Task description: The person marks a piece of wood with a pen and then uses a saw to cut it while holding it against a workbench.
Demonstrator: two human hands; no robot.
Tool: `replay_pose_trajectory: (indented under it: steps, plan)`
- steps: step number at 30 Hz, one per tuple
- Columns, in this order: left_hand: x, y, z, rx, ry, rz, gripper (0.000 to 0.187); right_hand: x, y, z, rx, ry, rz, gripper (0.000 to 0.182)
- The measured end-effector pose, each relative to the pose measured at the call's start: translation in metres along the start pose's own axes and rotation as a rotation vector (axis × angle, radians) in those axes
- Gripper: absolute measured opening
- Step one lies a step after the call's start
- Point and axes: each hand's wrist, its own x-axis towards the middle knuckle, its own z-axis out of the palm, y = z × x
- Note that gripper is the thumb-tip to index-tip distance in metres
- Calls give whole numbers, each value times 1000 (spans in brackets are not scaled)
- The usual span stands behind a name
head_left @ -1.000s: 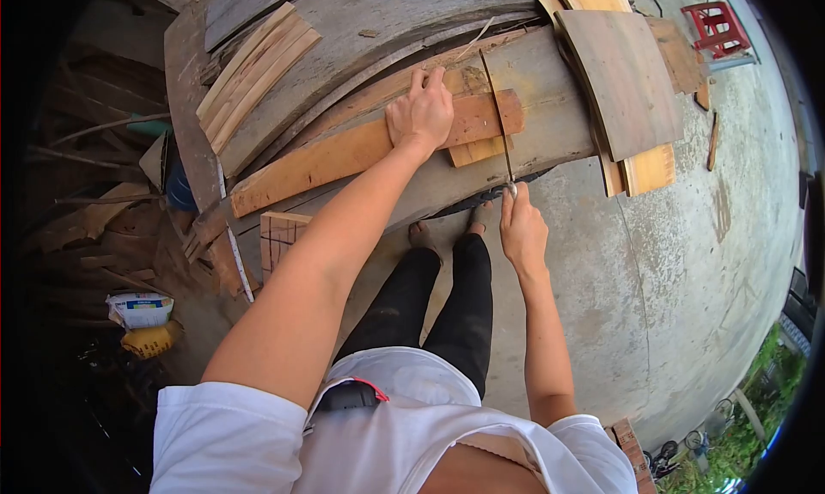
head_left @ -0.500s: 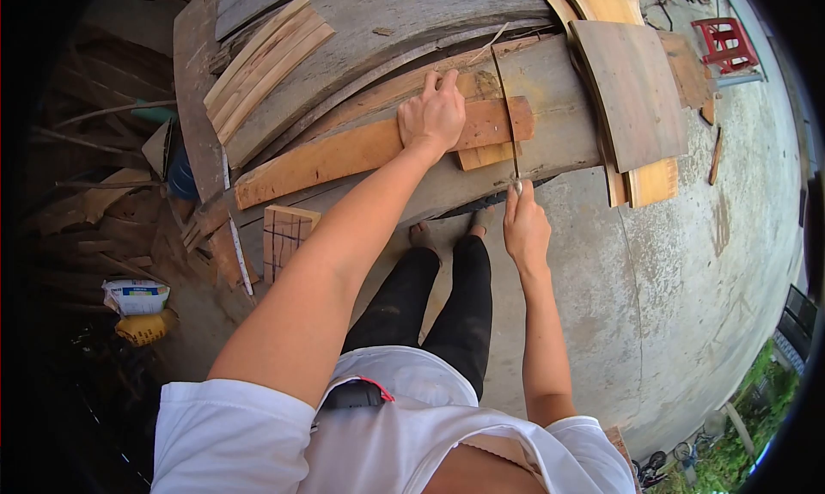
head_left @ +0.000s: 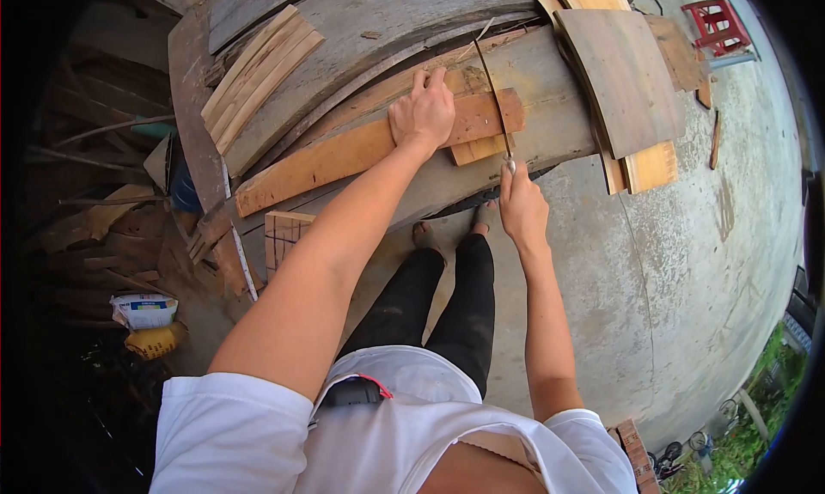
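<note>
A long reddish-brown wooden plank (head_left: 314,169) lies slantwise across the weathered bench (head_left: 559,86). My left hand (head_left: 422,114) is on top of it, fingers curled over its far edge, pressing it down. Close to the plank's right end, a thin-bladed handsaw (head_left: 494,88) crosses it, blade edge-on to me. My right hand (head_left: 523,206) is closed around the saw's handle, just on the near side of the bench edge. Beneath the plank's right part sticks out a shorter, lighter wood block (head_left: 479,150).
Light wood strips (head_left: 262,77) lie at the bench's left. Stacked boards (head_left: 620,82) cover its right end. A block with dark lines (head_left: 285,236) stands below the plank. A red stool (head_left: 718,26) is at far right, scrap wood (head_left: 112,253) at left.
My right hand has pushed the saw a little away from me across the plank. My left hand keeps its place on the plank. The view has shifted slightly.
</note>
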Motion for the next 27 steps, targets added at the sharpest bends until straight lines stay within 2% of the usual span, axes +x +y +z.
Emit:
replay_pose_trajectory:
  steps: [3,7,9,12,16,19,23,27]
  plan:
    - [2,-1,-3,24,-1,13,34,15,-8,1,92,-26,38,27]
    - [1,-2,3,19,10,17,34,-59,16,-4,56,-52,58,27]
    - [2,-2,-1,18,1,5,34,-82,22,-8,78,-128,179,31]
    - [0,2,-1,10,-26,-6,35,-42,7,-13,17,-86,81,27]
    - [0,4,-4,41,-45,-41,35,12,-9,2,85,-18,38,26]
    - [-1,2,-4,33,-9,19,35,-22,7,4,80,-24,70,26]
    - [0,0,-4,26,-43,-39,35,-80,15,-8,89,-96,152,26]
    - [2,3,-2,14,-22,-24,35,-25,7,-1,45,-72,94,26]
